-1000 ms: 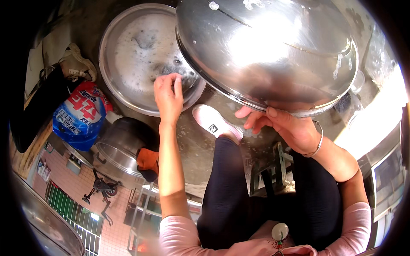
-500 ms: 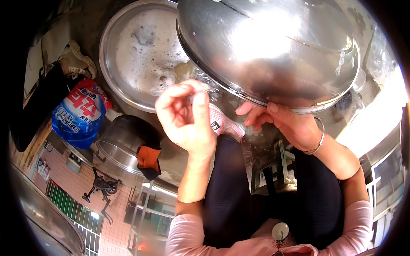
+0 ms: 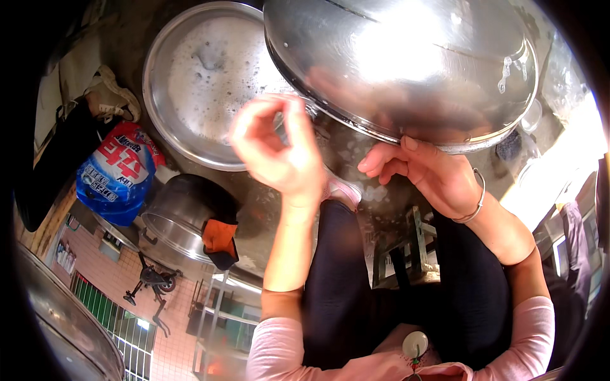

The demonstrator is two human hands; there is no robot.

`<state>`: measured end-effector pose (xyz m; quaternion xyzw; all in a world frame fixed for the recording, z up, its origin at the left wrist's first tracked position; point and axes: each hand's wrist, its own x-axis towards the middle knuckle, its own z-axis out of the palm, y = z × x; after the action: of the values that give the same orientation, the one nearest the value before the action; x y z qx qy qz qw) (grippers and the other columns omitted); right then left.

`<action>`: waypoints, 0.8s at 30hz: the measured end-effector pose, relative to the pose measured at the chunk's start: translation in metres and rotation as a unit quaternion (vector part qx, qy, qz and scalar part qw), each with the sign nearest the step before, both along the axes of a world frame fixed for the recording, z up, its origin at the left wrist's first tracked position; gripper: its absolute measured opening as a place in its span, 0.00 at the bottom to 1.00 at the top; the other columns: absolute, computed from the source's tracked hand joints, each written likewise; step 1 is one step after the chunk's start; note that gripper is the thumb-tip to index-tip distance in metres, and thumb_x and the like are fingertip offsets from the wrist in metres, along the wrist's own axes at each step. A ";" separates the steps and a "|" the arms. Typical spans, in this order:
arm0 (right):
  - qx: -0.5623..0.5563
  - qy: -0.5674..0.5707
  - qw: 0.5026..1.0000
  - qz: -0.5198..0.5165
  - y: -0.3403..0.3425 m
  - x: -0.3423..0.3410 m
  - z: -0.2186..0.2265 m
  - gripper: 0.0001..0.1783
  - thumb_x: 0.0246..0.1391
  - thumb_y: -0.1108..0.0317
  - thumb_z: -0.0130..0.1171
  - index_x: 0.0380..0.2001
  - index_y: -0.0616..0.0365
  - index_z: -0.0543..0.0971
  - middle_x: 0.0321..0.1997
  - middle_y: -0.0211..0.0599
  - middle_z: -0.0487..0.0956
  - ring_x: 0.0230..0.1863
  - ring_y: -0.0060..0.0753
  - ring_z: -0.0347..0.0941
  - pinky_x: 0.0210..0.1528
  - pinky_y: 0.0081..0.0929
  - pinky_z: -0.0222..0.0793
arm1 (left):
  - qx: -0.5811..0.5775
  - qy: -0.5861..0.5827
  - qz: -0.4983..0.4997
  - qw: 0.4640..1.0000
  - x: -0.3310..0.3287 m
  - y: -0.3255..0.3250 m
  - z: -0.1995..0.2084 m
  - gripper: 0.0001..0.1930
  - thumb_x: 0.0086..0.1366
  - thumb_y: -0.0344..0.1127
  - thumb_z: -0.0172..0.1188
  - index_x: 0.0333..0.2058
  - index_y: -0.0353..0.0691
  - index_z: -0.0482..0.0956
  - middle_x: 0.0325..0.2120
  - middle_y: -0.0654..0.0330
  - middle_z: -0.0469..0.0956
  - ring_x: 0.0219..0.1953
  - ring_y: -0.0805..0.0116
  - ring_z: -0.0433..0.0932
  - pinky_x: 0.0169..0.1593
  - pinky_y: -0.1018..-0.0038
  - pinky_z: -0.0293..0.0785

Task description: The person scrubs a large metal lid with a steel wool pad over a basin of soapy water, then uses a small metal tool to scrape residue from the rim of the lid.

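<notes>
A large shiny steel basin [image 3: 406, 70] is tilted up at the upper right, its smooth rounded side toward me, with water drops running on it. My right hand [image 3: 432, 174] grips its lower rim, the thumb on the near edge and the other fingers curled below. My left hand [image 3: 276, 149] is raised just left of that rim, thumb up and fingers bent. Motion smears its fingertips, and whether anything sits between them cannot be made out. Behind it on the ground is a wide metal tub [image 3: 155, 120] of foamy water.
At left lie a blue and red detergent bag [image 3: 117, 174] and a steel pot [image 3: 184, 213] with an orange cloth [image 3: 220, 236] over its edge. Another person's shoe [image 3: 114, 95] stands beyond the bag. A small wooden stool [image 3: 416, 244] is between my legs.
My left hand has risen slightly toward the tub, its fingers more blurred. The basin's lower rim and my right hand have shifted up a little. A dark sleeve-like shape now appears at far right.
</notes>
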<state>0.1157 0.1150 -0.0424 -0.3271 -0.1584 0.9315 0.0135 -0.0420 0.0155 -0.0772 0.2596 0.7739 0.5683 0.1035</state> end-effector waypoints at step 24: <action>0.039 -0.012 0.999 0.030 0.001 -0.003 0.002 0.21 0.66 0.62 0.40 0.56 0.65 0.64 0.45 0.55 0.77 0.46 0.39 0.73 0.47 0.32 0.68 | -0.403 0.216 -0.225 0.861 -0.074 -0.043 -0.087 0.24 0.52 0.22 0.59 0.50 0.45 0.72 0.41 0.52 0.72 0.41 0.50 0.74 0.46 0.61 0.71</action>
<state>0.1130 0.1159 -0.0401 -0.3323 -0.2046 0.9207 -0.0038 -0.1159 -0.0275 -0.1644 0.4787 0.8586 0.0982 0.1548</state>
